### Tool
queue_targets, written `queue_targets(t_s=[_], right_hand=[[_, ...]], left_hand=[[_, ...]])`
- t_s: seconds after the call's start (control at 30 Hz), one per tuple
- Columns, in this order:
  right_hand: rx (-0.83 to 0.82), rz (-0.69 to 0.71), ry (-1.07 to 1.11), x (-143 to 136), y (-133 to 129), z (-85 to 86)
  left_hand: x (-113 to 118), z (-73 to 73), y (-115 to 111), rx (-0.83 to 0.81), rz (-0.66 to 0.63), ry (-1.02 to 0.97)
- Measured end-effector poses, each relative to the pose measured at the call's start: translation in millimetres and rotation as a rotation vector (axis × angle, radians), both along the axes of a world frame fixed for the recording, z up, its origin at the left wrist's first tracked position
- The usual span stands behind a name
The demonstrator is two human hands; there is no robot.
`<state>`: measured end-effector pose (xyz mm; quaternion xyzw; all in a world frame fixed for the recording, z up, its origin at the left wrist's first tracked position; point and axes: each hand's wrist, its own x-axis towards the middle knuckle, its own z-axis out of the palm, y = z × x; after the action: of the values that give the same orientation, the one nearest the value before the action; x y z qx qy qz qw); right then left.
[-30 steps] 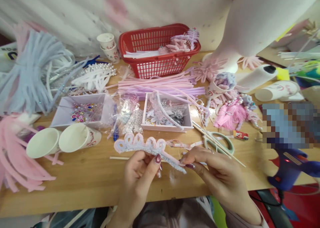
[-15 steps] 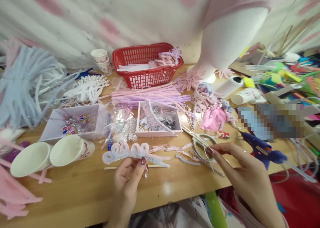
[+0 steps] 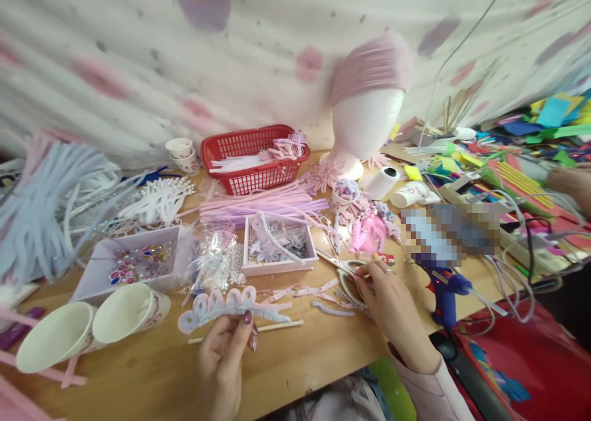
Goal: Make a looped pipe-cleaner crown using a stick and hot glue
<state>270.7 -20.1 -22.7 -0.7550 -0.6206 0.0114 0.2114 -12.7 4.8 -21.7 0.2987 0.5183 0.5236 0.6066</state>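
My left hand (image 3: pixel 227 353) pinches a looped pink and pale-blue pipe-cleaner piece (image 3: pixel 221 307) between thumb and fingers, over the wooden table's front. A thin stick (image 3: pixel 277 327) lies just behind that piece. To the right, my right hand (image 3: pixel 385 295) is over the handles of the scissors (image 3: pixel 347 267), its fingers bent down around something I cannot make out. Ribbon strips (image 3: pixel 300 292) and a short lilac pipe cleaner (image 3: pixel 330 310) lie between the hands.
Paper cups (image 3: pixel 58 341) and a box of gems (image 3: pixel 99 267) stand left. Behind are a white bead box (image 3: pixel 279 265), a red basket (image 3: pixel 256 178) and a foam head (image 3: pixel 367 122). A blue glue gun (image 3: pixel 446 292) is at right; another person's hand (image 3: pixel 570 184) is far right.
The view has tilted up, showing the whole foam head and another person's hand. My right hand has moved down onto the scissors' handles. My left hand keeps its hold on the looped piece.
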Motion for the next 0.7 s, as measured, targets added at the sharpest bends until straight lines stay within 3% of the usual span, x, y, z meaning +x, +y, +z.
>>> queue_targets(t_s=[0.4,0.7], right_hand=[[-0.077,0.063,0.015,11.0,0.5,7.5],[-0.089,0.106,-0.032,21.0,-0.2,6.2]], left_hand=[[9.7,-7.4,8.3,-0.076,-0.118,-0.013],[19.4,5.9,-8.4,0.004,-0.101,0.059]])
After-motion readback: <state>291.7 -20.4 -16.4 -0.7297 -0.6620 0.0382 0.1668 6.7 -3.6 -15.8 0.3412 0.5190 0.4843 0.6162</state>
